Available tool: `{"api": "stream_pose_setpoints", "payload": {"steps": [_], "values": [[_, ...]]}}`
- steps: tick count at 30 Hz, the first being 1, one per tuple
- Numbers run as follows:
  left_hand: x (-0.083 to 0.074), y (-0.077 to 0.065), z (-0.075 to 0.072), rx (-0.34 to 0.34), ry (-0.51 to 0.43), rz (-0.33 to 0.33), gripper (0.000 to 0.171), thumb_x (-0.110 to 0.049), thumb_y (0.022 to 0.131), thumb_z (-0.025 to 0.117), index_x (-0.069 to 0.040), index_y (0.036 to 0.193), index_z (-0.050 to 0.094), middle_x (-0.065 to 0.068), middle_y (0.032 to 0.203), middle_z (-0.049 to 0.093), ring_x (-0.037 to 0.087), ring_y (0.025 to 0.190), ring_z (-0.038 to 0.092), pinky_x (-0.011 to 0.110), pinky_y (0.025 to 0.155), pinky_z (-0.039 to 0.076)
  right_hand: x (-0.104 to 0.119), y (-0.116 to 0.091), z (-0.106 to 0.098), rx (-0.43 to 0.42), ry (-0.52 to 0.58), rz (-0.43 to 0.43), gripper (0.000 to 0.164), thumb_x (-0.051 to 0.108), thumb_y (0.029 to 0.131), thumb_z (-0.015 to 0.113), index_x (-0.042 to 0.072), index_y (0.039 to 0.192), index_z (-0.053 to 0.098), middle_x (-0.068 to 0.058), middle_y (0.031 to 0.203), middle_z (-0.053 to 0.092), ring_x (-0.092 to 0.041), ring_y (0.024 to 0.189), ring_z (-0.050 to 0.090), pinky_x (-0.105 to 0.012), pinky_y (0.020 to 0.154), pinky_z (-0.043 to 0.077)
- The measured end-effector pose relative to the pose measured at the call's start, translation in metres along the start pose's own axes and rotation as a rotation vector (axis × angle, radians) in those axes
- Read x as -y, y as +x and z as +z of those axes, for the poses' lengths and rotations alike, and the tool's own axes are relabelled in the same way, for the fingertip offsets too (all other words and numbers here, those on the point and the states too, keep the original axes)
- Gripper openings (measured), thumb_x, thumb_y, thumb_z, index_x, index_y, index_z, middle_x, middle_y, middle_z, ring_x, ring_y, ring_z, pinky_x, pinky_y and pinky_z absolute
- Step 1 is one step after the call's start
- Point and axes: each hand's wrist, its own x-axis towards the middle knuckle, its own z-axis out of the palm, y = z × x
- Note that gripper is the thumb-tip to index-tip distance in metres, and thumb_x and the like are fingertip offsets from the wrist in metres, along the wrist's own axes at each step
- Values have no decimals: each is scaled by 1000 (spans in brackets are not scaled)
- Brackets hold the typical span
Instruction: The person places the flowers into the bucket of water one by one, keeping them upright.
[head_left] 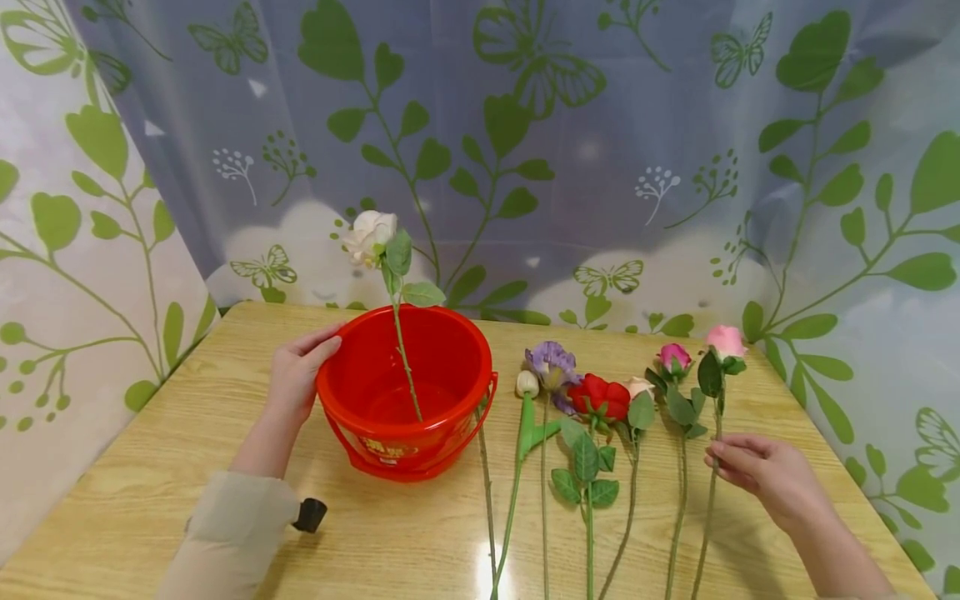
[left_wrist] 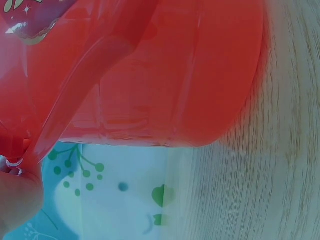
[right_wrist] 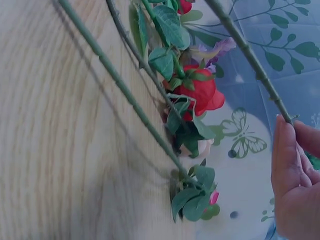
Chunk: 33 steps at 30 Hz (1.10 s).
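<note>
My left hand [head_left: 295, 379] holds the left rim of a red plastic bucket [head_left: 450, 446], its thumb beside the handle joint in the left wrist view. Inside the bucket leans a white rose [head_left: 371, 237], its bloom standing above the rim. At the right, my right hand [head_left: 776, 482] pinches the stem of a light pink rose [head_left: 726, 342] between thumb and fingers. That stem [right_wrist: 248, 55] is raised off the table in the right wrist view. Closest to it lies a magenta rose [head_left: 673, 358].
Between bucket and right hand lie a white tulip [head_left: 527, 383], a purple flower [head_left: 551, 364], a red flower [head_left: 602, 396] and a pale peach rose [head_left: 640, 387] on the wooden table [head_left: 150, 492]. A small black object [head_left: 309, 515] is by the left sleeve. A printed curtain [head_left: 450, 167] hangs behind.
</note>
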Motion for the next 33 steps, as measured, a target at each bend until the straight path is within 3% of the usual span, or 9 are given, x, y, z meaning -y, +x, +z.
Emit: {"api": "stream_pose_setpoints", "payload": {"steps": [4, 12, 27, 33], "values": [[0, 0, 0, 0, -9, 7, 32, -9, 84, 60, 2, 114, 58, -7, 90, 65, 9, 85, 61, 22, 73, 49, 4, 3, 7, -14, -16, -32, 8, 9, 86, 58, 6, 93, 59, 1, 85, 64, -11, 81, 62, -21, 72, 50], [1, 1, 0, 14, -34, 27, 30, -8, 84, 60, 2, 112, 60, -7, 89, 65, 9, 84, 61, 22, 73, 49, 10, 8, 24, 2, 58, -94, 6, 6, 84, 59, 8, 89, 62, -2, 83, 64, -13, 79, 62, -22, 70, 51], [-1, 0, 2, 1, -27, -3, 32, -9, 84, 60, 2, 114, 58, -7, 89, 65, 9, 83, 61, 22, 73, 49, 24, 20, 53, 9, 51, -140, 11, 9, 84, 60, 4, 93, 57, -1, 84, 63, -12, 79, 62, -21, 69, 50], [-1, 0, 1, -2, -30, 2, 35, -9, 84, 60, 5, 116, 55, -7, 88, 65, 9, 83, 61, 23, 72, 49, 30, 25, 67, 6, 102, -135, 10, 8, 83, 61, 6, 92, 58, 0, 84, 63, -12, 79, 62, -22, 71, 50]]}}
